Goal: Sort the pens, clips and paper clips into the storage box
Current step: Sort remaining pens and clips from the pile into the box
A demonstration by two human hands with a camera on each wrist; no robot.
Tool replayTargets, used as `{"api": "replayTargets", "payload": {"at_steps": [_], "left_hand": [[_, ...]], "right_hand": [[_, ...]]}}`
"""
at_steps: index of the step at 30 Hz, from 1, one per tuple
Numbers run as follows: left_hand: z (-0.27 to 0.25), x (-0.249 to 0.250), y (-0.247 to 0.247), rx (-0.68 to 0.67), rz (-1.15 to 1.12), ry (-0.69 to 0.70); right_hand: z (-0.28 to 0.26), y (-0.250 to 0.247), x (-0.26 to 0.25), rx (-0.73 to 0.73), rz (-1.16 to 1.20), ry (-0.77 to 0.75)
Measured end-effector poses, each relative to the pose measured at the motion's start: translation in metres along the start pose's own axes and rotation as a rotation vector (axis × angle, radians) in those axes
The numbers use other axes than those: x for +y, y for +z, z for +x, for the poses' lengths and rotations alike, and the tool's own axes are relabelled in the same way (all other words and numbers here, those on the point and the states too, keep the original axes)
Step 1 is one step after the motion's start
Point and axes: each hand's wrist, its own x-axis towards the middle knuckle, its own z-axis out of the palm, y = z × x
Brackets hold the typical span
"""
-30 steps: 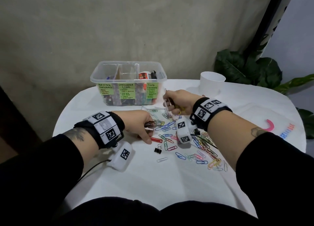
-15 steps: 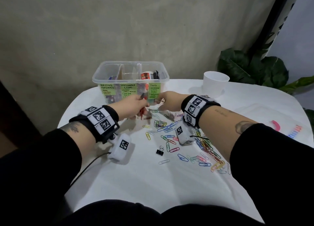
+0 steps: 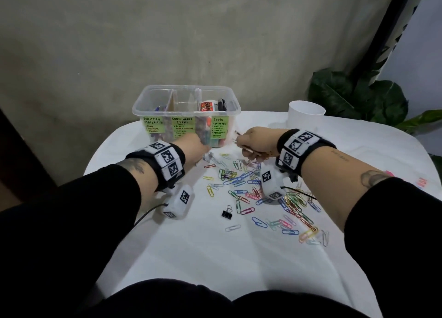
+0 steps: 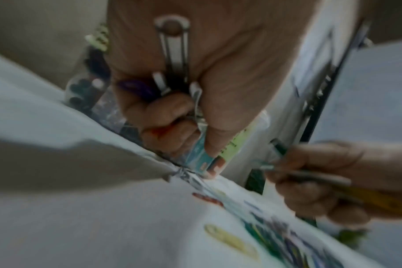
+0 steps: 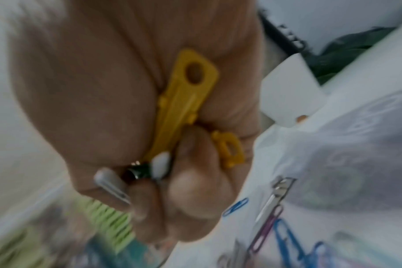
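Yellow plastic clip (image 5: 184, 101) and pens sit clenched in the right hand (image 3: 257, 143); the left hand (image 3: 191, 147) grasps metal clips (image 4: 172, 54) beside the storage box (image 3: 186, 116), paper clips (image 3: 251, 188) strewn across the worktop (image 3: 215, 258).

Multicoloured paper clips (image 3: 251, 191) scatter over a white counter (image 3: 215, 258); the clear storage box (image 3: 153, 102) bears green labels (image 3: 183, 126), and the wristbands (image 3: 165, 161) are black-and-white checked.
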Motion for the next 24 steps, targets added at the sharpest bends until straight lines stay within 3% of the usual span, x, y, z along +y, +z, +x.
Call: {"api": "replayTargets", "payload": {"at_steps": [5, 10, 14, 18, 20, 22, 24], "left_hand": [[0.003, 0.017, 0.004, -0.004, 0.478, 0.069], [0.003, 0.017, 0.001, -0.058, 0.568, 0.043], [0.000, 0.002, -0.001, -0.079, 0.424, 0.011], [0.000, -0.015, -0.005, -0.194, -0.127, -0.115], [-0.002, -0.023, -0.010, -0.191, -0.297, -0.118], [-0.001, -0.029, -0.014, -0.114, -0.228, -0.039], [-0.002, -0.032, -0.016, -0.046, -0.069, 0.077]], "right_hand": [[-0.016, -0.015, 0.014, 0.028, 0.394, 0.022], [-0.015, -0.009, 0.011, 0.034, 0.497, 0.041], [-0.010, 0.002, -0.005, 0.024, 0.452, 0.051], [-0.003, 0.018, -0.025, 0.004, 0.393, 0.032], [0.002, 0.027, -0.033, -0.018, 0.387, 0.020], [0.008, 0.036, -0.041, -0.016, 0.283, 0.010], [0.016, 0.043, -0.047, 0.020, -0.033, -0.025]]}}
